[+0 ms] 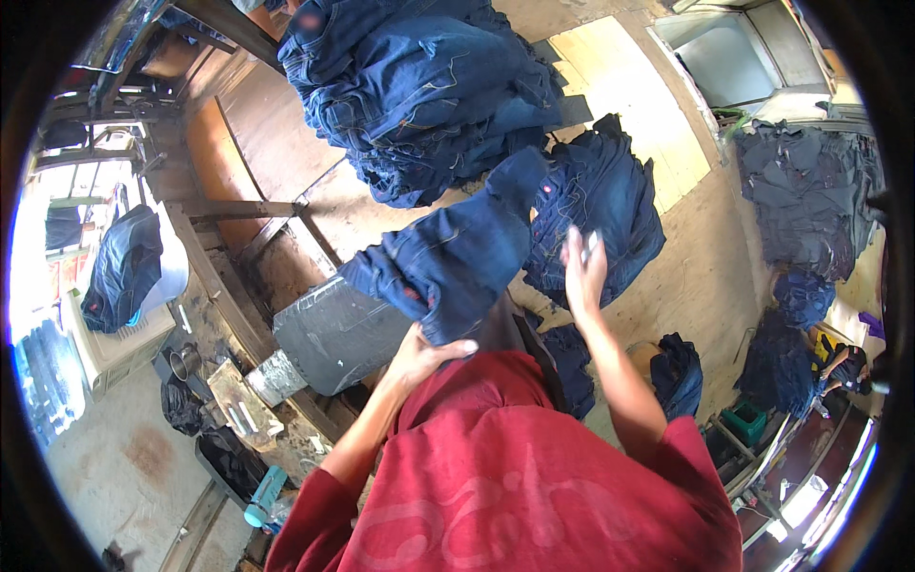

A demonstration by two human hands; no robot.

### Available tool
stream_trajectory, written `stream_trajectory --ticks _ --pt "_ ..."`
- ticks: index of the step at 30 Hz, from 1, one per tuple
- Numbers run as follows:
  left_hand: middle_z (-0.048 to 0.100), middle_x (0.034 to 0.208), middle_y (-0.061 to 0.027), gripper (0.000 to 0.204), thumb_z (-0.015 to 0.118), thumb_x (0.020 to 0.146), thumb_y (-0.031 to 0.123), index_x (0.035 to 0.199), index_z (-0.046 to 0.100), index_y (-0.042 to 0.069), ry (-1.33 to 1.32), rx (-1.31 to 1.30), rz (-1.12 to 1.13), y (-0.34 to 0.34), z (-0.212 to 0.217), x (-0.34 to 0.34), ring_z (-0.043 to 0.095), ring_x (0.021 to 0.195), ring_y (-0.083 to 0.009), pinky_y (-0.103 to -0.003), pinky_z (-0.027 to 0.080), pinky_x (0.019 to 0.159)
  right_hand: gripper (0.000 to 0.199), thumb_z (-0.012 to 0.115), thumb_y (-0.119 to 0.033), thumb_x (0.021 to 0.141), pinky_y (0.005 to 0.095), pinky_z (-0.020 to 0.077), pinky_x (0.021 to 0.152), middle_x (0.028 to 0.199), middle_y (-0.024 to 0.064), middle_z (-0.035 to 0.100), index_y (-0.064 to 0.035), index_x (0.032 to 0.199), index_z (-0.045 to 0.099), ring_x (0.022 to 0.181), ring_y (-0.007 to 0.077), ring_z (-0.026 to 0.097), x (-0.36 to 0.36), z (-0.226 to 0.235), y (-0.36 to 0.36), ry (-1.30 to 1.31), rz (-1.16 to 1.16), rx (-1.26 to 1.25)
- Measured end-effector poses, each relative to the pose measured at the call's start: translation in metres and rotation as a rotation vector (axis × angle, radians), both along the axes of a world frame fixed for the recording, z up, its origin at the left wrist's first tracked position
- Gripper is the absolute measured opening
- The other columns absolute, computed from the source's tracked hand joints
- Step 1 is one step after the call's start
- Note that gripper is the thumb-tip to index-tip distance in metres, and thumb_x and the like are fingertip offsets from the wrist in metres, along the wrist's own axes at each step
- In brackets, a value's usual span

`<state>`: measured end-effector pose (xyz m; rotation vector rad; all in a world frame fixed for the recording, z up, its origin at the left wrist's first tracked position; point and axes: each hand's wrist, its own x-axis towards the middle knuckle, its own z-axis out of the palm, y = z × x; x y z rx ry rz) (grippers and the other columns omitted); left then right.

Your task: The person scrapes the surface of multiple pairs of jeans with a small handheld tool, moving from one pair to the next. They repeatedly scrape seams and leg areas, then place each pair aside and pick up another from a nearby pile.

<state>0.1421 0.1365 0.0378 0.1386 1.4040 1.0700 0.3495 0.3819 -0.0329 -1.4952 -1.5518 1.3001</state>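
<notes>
Brown floor (710, 257) beneath, denim heaps (429, 86) crowd close to the held garment (453, 253)

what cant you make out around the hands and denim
All in the head view:
Right hand: blurred by motion.
Left hand: partly hidden by the denim garment.
Black board: partly covered by that garment.
Large denim pile: top cut off by the upper edge.

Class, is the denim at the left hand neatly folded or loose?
Loose: the denim shows uneven creases and bunched fabric near the left hand.
</notes>
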Motion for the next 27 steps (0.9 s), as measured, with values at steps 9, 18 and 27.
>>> stream_trajectory --ticks 9,18,27 --pt "0.075 0.138 -0.0152 0.047 0.065 0.110 0.043 0.139 0.069 0.007 -0.714 0.381 0.625 0.142 -0.060 -0.027 0.071 0.125 -0.0369 -0.056 0.053 0.114 0.059 0.093 -0.019 0.084 0.0536 0.0444 0.115 0.150 0.0276 0.058 0.0003 0.121 0.052 0.134 0.0466 0.061 -0.053 0.026 -0.141 -0.344 0.362 0.613" --pt "0.065 0.150 -0.0240 0.052 0.059 0.114 0.032 0.155 0.053 -0.001 -0.392 0.162 0.709 -0.093 -0.010 -0.137 0.066 0.136 -0.0390 -0.058 0.051 0.119 0.071 0.087 -0.036 0.093 0.0462 0.0567 0.102 0.121 0.0176 0.075 -0.0090 0.151 0.055 0.117 0.0337 0.072 -0.119 0.068 -0.218 0.022 1.134 -0.281" --pt "0.081 0.112 -0.0026 0.029 0.088 0.095 0.016 0.118 0.079 0.003 0.189 -0.204 -0.012 -0.256 -0.037 -0.128 0.068 0.098 -0.0118 -0.032 0.055 0.093 0.018 0.051 -0.025 0.119 0.0341 0.0517 0.073 0.092 -0.0013 0.059 -0.0078 0.114 0.056 0.078 0.0102 0.056 -0.109 0.070 -0.182 0.245 0.669 -0.647"
